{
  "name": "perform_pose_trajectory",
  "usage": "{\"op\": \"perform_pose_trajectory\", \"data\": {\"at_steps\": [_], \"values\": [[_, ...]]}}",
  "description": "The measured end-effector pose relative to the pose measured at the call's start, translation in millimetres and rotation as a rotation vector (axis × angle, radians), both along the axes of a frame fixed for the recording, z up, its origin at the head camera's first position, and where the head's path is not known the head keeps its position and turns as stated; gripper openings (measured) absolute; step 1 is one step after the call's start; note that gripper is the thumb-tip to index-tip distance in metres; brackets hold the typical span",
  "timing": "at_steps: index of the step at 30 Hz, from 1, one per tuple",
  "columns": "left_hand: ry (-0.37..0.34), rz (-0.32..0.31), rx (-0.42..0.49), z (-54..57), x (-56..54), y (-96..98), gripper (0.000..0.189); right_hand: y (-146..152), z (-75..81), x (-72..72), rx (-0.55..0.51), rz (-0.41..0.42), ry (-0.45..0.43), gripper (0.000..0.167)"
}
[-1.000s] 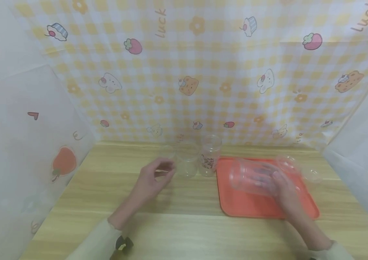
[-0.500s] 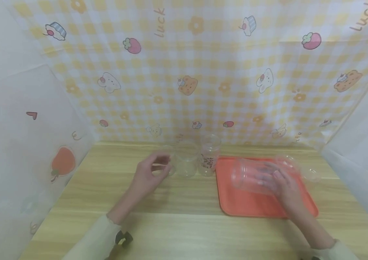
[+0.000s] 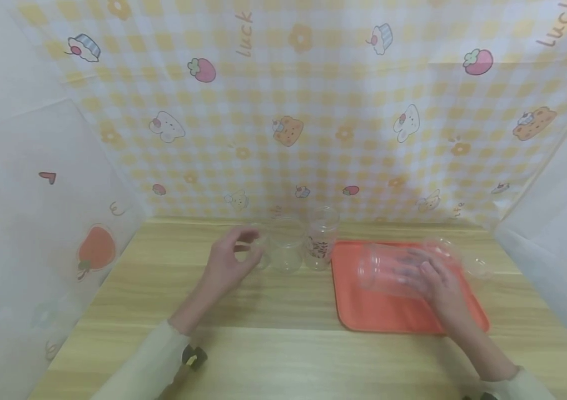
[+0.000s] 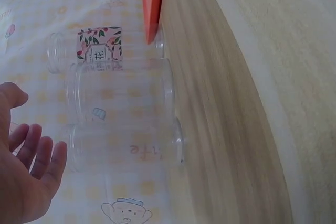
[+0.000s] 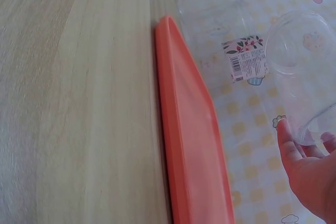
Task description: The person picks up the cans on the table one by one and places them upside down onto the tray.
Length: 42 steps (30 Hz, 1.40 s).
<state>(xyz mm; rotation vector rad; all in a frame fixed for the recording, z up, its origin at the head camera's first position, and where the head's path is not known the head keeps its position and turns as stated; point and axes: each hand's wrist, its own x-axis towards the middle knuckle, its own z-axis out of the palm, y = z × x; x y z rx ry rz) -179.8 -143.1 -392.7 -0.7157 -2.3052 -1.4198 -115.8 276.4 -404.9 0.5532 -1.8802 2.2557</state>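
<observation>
In the head view, a yellow-checked cloth with printed cartoons [image 3: 243, 105] rises behind the tray, and a wood-grain table [image 3: 283, 355] spreads around and under it. The orange-red rectangular tray [image 3: 388, 316] is the landmark. Above it, a clear screw-neck jar [image 3: 367, 272] lies sideways in the air, its ridged end pointing left; the right hand [image 3: 442, 286] grips the other end, thumb and fingers around it. Well left of the tray, the left hand [image 3: 230, 264] holds nothing, thumb and fingers curved and well parted, near the slim clear jar [image 4: 123, 148]. Between that jar and the tray stand a wide clear jar [image 3: 286, 253] and, just beside the tray, a tall jar with a pink floral label [image 3: 322, 236]. Smallest are two clear rounded pieces, one [image 3: 442, 249] at the tray's far right corner, another [image 3: 478, 268] beyond its right edge.
</observation>
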Motion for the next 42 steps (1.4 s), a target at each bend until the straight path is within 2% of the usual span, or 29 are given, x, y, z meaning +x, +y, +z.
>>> {"op": "perform_pose_trajectory", "data": {"at_steps": [8,14,19,24,34,40,42], "values": [[0.049,0.1,-0.102,1.2,-8.0,0.4,0.044,5,2.3,-0.2,0.034,0.0,0.018,0.035],[0.019,0.144,-0.143,2.6,-13.7,0.8,0.051,7,7.3,0.2,0.064,-0.029,0.032,0.034],[-0.052,0.145,-0.179,2.8,-18.4,0.9,0.059,9,11.0,-1.0,0.124,-0.061,0.012,0.034],[-0.113,0.132,-0.224,0.5,-23.2,1.9,0.066,10,12.8,-3.0,0.134,-0.057,0.016,0.034],[-0.126,0.126,-0.289,-8.3,-32.0,3.7,0.069,14,15.7,-4.0,0.204,-0.031,0.035,0.036],[-0.109,0.125,-0.28,-12.2,-34.2,4.7,0.061,15,15.1,-6.4,0.221,-0.017,0.05,0.036],[-0.093,0.128,-0.282,-13.2,-34.9,5.1,0.058,14,15.7,-6.1,0.24,-0.037,0.044,0.036]]}}
